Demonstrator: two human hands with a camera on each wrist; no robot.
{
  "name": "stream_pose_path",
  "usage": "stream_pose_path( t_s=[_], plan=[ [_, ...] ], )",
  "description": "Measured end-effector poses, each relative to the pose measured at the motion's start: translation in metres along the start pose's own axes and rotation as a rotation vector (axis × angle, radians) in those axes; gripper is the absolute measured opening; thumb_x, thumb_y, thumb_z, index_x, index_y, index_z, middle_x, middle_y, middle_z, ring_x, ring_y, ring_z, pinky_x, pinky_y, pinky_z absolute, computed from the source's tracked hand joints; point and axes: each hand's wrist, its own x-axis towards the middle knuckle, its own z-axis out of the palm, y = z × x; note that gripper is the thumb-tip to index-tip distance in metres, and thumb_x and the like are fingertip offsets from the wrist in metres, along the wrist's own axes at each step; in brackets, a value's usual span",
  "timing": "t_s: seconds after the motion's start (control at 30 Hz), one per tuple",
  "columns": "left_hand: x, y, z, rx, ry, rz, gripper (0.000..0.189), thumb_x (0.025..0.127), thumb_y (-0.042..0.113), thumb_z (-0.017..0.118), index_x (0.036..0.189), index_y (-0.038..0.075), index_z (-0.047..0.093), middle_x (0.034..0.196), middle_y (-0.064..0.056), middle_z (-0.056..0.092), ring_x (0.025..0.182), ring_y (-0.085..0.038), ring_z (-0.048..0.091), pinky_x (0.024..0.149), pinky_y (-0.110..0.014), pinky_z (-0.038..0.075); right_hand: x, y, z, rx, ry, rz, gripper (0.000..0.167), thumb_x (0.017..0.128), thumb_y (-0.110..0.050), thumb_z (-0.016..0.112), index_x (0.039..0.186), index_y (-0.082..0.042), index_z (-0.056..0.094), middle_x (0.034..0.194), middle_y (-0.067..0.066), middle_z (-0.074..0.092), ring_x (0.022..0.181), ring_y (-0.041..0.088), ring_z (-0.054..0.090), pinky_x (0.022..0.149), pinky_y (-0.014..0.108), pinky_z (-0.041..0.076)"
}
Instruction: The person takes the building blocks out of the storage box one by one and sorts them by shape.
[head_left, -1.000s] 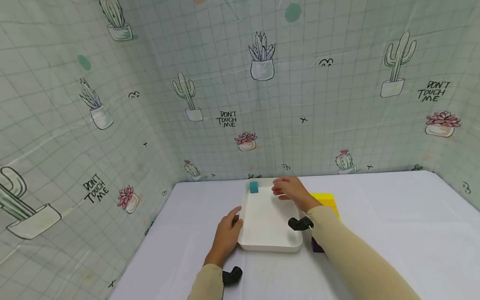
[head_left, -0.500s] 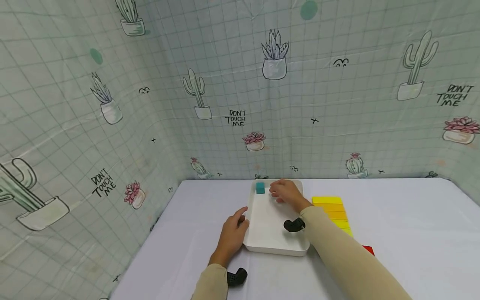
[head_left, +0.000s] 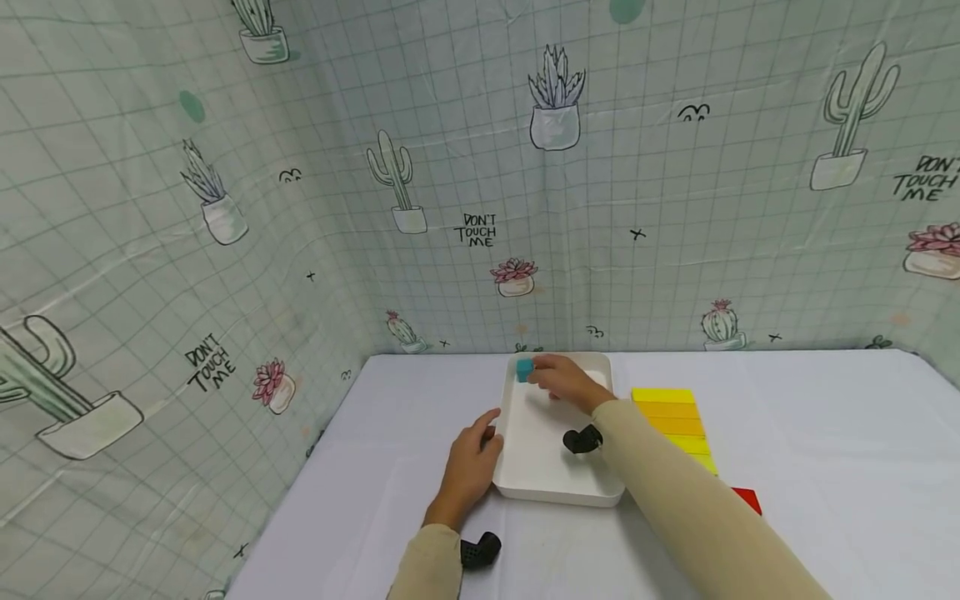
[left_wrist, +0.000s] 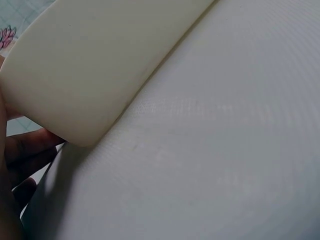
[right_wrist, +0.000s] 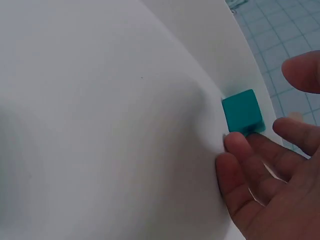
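Note:
A shallow white tray (head_left: 555, 492) lies on the table, with a small teal cube (head_left: 524, 370) in its far left corner. Over the tray reaches my right hand (head_left: 566, 382), its fingertips at the cube. In the right wrist view the fingertips (right_wrist: 239, 145) lie close against the cube's lower side, while the thumb (right_wrist: 302, 72) stands apart from it. My left hand (head_left: 472, 462) rests by the tray's left side with loosely bent fingers. The left wrist view shows its fingers (left_wrist: 32, 145) at the outer wall of the tray (left_wrist: 85, 75), near a rounded corner.
Yellow and orange blocks (head_left: 671, 417) lie side by side to the tray's right, partly behind my right sleeve. Part of a red block (head_left: 747, 500) shows nearer to me. A patterned cloth (head_left: 480, 167) hangs behind and left of the table (head_left: 825, 433).
My right hand has moved left over the tray until its fingertips reach the teal cube. My left hand has stayed by the tray's left side. The head view has shifted somewhat.

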Motion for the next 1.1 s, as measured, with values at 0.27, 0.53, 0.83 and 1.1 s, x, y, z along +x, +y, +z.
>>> stream_pose_path(
  t_s=[0.27,0.53,0.83,1.1],
  plan=[
    [-0.005,0.003,0.005,-0.015,-0.018,-0.009,0.044,0.102,0.02,0.052,0.146,0.015,0.053,0.12,-0.01,0.066,0.111,-0.027,0.059,0.096,-0.052,0.047,0.001,0.005,0.0,-0.077,0.038,0.017,0.065,0.095,-0.021,0.06,0.151,0.003,0.039,0.143,0.022,0.052,0.117,0.035,0.06,0.093,0.045,0.053],
    [-0.006,0.001,0.003,0.002,-0.007,0.02,0.044,0.102,0.019,0.053,0.145,0.015,0.054,0.116,-0.007,0.067,0.109,-0.025,0.059,0.095,-0.051,0.047,-0.002,0.009,0.012,-0.185,0.099,-0.117,0.062,0.086,-0.013,0.066,0.144,0.003,0.049,0.13,0.022,0.06,0.119,0.036,0.057,0.098,0.047,0.048],
    [-0.002,0.003,-0.001,0.009,0.012,0.023,0.044,0.102,0.018,0.053,0.145,0.013,0.054,0.117,-0.008,0.067,0.11,-0.026,0.059,0.096,-0.052,0.046,0.002,0.003,0.026,-0.263,0.153,-0.117,0.039,0.089,-0.018,0.073,0.122,-0.004,0.058,0.124,0.015,0.062,0.11,0.029,0.059,0.097,0.048,0.048],
    [-0.001,0.003,0.0,0.002,-0.001,0.008,0.044,0.102,0.018,0.053,0.145,0.013,0.053,0.118,-0.01,0.067,0.112,-0.028,0.058,0.098,-0.052,0.046,-0.001,0.002,0.031,-0.395,0.153,-0.139,0.051,0.091,-0.022,0.073,0.134,0.0,0.058,0.121,0.016,0.065,0.112,0.03,0.061,0.098,0.046,0.048]
  ],
)
